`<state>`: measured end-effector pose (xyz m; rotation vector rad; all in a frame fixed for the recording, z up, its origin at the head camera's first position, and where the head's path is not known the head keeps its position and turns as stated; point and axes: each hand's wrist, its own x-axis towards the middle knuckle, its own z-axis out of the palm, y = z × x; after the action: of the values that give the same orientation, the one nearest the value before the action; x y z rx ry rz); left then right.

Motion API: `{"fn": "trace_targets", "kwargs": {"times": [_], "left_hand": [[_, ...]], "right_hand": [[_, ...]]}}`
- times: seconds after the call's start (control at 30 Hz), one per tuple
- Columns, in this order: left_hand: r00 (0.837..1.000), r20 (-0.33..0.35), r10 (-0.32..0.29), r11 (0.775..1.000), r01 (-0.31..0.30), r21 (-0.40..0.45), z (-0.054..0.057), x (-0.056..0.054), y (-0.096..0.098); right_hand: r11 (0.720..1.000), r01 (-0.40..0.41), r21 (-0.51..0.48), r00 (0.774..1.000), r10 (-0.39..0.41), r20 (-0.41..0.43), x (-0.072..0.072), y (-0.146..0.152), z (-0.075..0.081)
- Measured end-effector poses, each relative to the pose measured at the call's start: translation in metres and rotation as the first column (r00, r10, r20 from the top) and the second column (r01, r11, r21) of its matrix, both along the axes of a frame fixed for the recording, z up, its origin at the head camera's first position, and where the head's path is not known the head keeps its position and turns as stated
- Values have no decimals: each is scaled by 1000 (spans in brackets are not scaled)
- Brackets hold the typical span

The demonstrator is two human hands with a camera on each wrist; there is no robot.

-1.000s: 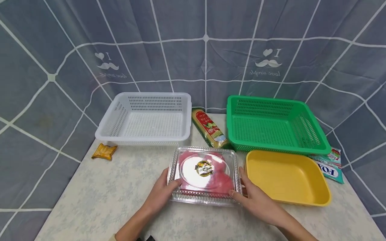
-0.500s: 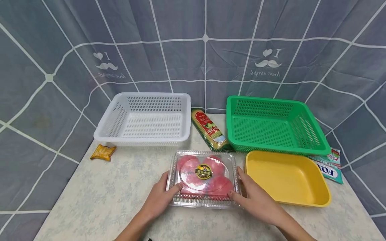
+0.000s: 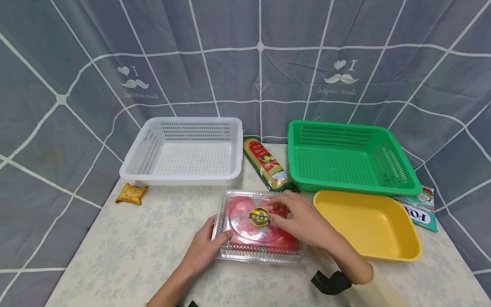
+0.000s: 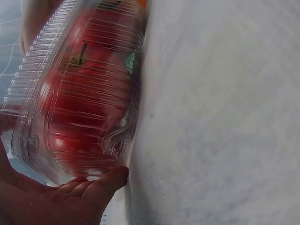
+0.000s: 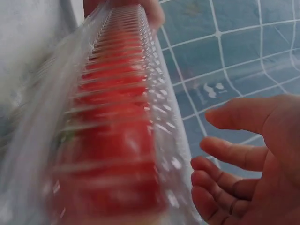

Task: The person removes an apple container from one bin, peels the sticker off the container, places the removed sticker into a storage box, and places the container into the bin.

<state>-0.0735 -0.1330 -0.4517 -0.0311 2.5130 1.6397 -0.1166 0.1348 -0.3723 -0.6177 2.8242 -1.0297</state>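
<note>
A clear plastic clamshell box (image 3: 261, 256) of tomatoes (image 4: 89, 108) lies on the table, with a round black-and-gold sticker (image 3: 259, 217) on its lid. My left hand (image 3: 205, 245) grips the box's left side, thumb over the lid's edge. Over the right part of the lid hovers my right hand (image 3: 303, 219), its fingers loosely bent close to the sticker. In the right wrist view, that hand's fingers (image 5: 229, 152) stand apart with nothing between them, beside the ribbed wall of the box.
Behind the box stand a white basket (image 3: 184, 177) and a green basket (image 3: 353, 188). An olive-oil-labelled package (image 3: 266, 164) lies between them. To the right are a yellow basin (image 3: 364, 228) and a teal FOX packet (image 3: 420, 217). A small orange snack packet (image 3: 132, 194) lies left.
My right hand has let go of the box's right side and moved up and left over the lid. My left hand keeps its hold; the box stays nearly in place.
</note>
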Motion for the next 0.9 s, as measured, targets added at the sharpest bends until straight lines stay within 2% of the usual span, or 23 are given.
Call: {"fn": "trace_targets", "kwargs": {"times": [0.2, 0.33, 0.73, 0.9], "left_hand": [[1000, 11, 3, 1000, -3, -13, 0, 0, 0], [1000, 5, 6, 1000, -5, -29, 1, 0, -1], [1000, 7, -4, 1000, 5, -30, 2, -1, -1], [1000, 6, 1, 999, -1, -35, 2, -1, -1]], "right_hand": [[993, -99, 61, 995, 101, -21, -18, -19, -5], [988, -132, 81, 991, 134, -15, -24, -27, -8], [984, -131, 117, 991, 132, -4, -25, -30, -8], [979, -151, 139, 988, 154, -10, -26, -30, -8]]}}
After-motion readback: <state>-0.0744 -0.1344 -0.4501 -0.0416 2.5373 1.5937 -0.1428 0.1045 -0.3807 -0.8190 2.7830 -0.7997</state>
